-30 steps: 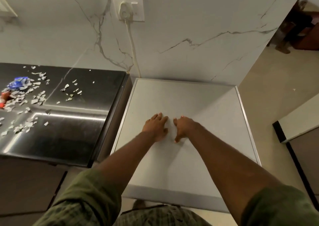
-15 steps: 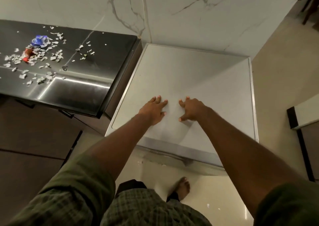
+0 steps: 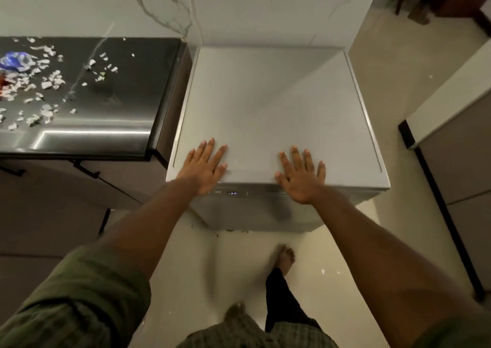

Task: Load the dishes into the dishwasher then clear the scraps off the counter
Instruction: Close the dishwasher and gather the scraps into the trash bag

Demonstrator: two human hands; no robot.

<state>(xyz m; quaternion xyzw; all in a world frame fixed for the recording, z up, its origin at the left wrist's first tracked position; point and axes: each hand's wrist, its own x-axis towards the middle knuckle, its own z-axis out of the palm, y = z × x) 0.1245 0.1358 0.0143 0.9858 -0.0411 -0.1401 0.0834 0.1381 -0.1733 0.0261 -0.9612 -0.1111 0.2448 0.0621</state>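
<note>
Matt, smooth pale-grey top on the dishwasher (image 3: 268, 103), edged with a thin brushed-metal trim. Glossy dark counter (image 3: 106, 114), mirror-like with bright streaks, strewn with torn white paper-like scraps (image 3: 47, 82). Polished veined marble wall (image 3: 159, 5); woven green checked cloth sleeve (image 3: 79, 300).
</note>
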